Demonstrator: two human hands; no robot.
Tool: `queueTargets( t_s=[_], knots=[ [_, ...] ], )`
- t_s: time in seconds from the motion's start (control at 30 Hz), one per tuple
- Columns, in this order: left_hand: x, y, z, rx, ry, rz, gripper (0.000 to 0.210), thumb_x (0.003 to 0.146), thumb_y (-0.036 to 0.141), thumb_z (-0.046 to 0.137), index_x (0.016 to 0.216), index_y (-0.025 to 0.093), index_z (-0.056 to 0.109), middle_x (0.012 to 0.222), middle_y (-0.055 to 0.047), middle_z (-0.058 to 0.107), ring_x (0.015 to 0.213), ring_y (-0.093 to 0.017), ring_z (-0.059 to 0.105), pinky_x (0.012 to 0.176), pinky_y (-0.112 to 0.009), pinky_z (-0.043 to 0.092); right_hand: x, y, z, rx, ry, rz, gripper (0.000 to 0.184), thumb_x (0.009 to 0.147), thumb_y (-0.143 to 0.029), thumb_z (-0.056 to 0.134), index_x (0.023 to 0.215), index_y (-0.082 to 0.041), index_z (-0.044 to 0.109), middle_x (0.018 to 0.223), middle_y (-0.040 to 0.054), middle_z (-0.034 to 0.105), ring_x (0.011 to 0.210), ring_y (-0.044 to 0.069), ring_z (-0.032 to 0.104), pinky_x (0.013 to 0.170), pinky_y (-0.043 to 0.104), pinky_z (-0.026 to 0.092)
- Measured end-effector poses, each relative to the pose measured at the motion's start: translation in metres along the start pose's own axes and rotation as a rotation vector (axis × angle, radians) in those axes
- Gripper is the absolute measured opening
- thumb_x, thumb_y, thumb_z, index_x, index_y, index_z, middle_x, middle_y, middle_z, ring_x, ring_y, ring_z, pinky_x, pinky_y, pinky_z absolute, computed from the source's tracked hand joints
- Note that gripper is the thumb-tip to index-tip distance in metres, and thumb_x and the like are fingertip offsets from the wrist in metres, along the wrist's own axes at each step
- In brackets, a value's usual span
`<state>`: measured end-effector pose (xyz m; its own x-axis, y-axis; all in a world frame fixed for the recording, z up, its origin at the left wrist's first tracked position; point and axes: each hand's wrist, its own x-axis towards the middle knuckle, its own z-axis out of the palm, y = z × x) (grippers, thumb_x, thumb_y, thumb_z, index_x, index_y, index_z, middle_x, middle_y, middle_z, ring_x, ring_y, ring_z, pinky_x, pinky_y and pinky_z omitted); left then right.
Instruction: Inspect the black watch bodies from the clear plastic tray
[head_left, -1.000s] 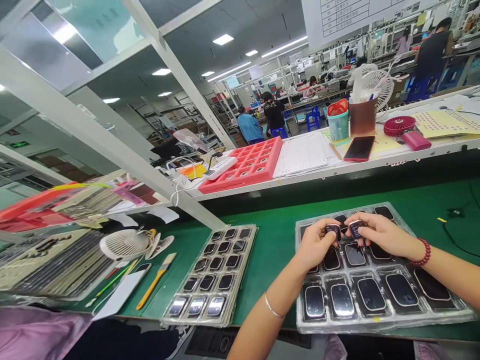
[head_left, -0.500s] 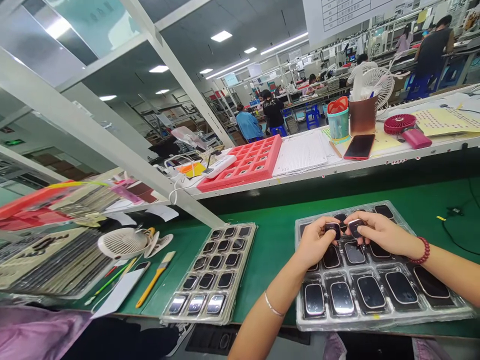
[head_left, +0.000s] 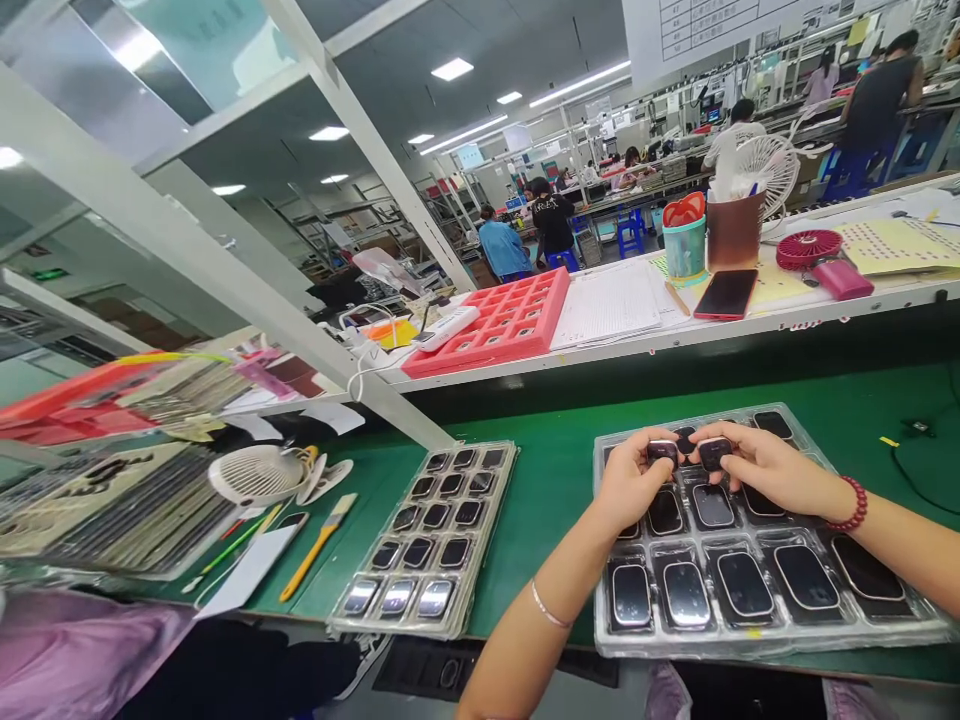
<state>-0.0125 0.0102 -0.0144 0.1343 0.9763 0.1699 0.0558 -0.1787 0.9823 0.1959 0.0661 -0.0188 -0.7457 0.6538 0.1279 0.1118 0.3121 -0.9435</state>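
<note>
Lower right of frame: clear blister tray (head_left: 757, 640) lying flat on the green desk (head_left: 555, 480), its pockets holding dark rounded-rectangle screen units. Left hand (head_left: 630, 485) hovers over the tray's far left part, grip closed on one small dark unit (head_left: 663, 450), pinched between thumb and fingertips. Right hand (head_left: 757, 465) sits over the far middle of the tray, grip closed on a second small dark unit (head_left: 714, 452). The two held units lie side by side, just apart, above the tray's back rows. A red bead bracelet (head_left: 851, 505) is on the right wrist; a thin bangle (head_left: 547, 610) on the left forearm. Lower centre: a second tray (head_left: 487, 560) of the same kind, well apart from the hands. Lower left: a yellow-handled brush (head_left: 319, 545) and a small white fan (head_left: 259, 472) on the desk. Centre, on the raised shelf behind: a red compartment tray (head_left: 510, 320); right of it, a red phone (head_left: 726, 293) lying face up. Other people work at benches in the upper right background.
</note>
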Motion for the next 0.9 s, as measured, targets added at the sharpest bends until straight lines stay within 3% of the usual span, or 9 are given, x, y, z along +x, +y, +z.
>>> queueTargets(
  t_s=[0.2, 0.33, 0.43, 0.57, 0.73, 0.9],
  knots=[
    [0.0003, -0.0023, -0.0005, 0.006, -0.009, -0.025, 0.040, 0.076, 0.012, 0.054, 0.114, 0.003, 0.052, 0.098, -0.013, 0.061, 0.089, -0.017, 0.058, 0.076, -0.028, 0.048, 0.0003, -0.0002, 0.0003, 0.001, 0.013, 0.021, 0.040, 0.087, -0.024, 0.040, 0.124, -0.008, 0.043, 0.135, 0.0163, 0.043, 0.088, 0.014, 0.062, 0.066, 0.024, 0.055],
    [-0.0018, -0.0030, -0.0003, 0.040, -0.013, -0.037, 0.047, 0.073, 0.010, 0.054, 0.119, 0.007, 0.051, 0.107, -0.013, 0.061, 0.097, -0.019, 0.058, 0.082, -0.030, 0.048, 0.0001, -0.0003, 0.0002, 0.007, 0.022, 0.021, 0.040, 0.088, -0.026, 0.040, 0.124, -0.008, 0.042, 0.125, 0.0149, 0.050, 0.085, 0.013, 0.062, 0.064, 0.023, 0.054],
    [-0.0019, -0.0024, 0.0000, 0.021, -0.016, -0.017, 0.040, 0.077, 0.014, 0.056, 0.116, 0.005, 0.053, 0.104, -0.014, 0.061, 0.091, -0.018, 0.058, 0.078, -0.029, 0.049, -0.0006, -0.0006, 0.0004, -0.010, 0.029, 0.012, 0.039, 0.089, -0.025, 0.040, 0.123, -0.008, 0.043, 0.121, 0.0145, 0.050, 0.083, 0.012, 0.061, 0.063, 0.023, 0.054],
    [-0.0009, -0.0024, -0.0003, 0.005, -0.005, -0.037, 0.044, 0.075, 0.012, 0.056, 0.118, 0.005, 0.051, 0.105, -0.014, 0.061, 0.093, -0.017, 0.058, 0.080, -0.028, 0.049, -0.0011, -0.0005, 0.0011, 0.023, -0.003, -0.029, 0.041, 0.084, -0.016, 0.045, 0.124, -0.009, 0.043, 0.133, 0.0138, 0.045, 0.104, 0.013, 0.059, 0.086, 0.023, 0.055],
    [-0.0017, -0.0037, -0.0010, 0.106, -0.009, -0.044, 0.052, 0.074, 0.014, 0.058, 0.125, 0.012, 0.049, 0.113, -0.010, 0.060, 0.101, -0.020, 0.058, 0.082, -0.029, 0.049, -0.0008, -0.0001, 0.0008, 0.005, 0.025, 0.008, 0.041, 0.091, -0.024, 0.038, 0.128, -0.006, 0.039, 0.130, 0.0178, 0.047, 0.080, 0.010, 0.061, 0.063, 0.022, 0.054],
    [-0.0012, -0.0036, -0.0008, 0.013, -0.025, -0.011, 0.042, 0.077, 0.014, 0.056, 0.117, 0.004, 0.053, 0.103, -0.015, 0.061, 0.091, -0.017, 0.058, 0.078, -0.028, 0.048, -0.0013, -0.0049, 0.0014, 0.012, 0.032, 0.023, 0.046, 0.081, -0.019, 0.042, 0.125, -0.006, 0.039, 0.126, 0.0179, 0.049, 0.086, 0.012, 0.062, 0.066, 0.020, 0.053]
  ],
)
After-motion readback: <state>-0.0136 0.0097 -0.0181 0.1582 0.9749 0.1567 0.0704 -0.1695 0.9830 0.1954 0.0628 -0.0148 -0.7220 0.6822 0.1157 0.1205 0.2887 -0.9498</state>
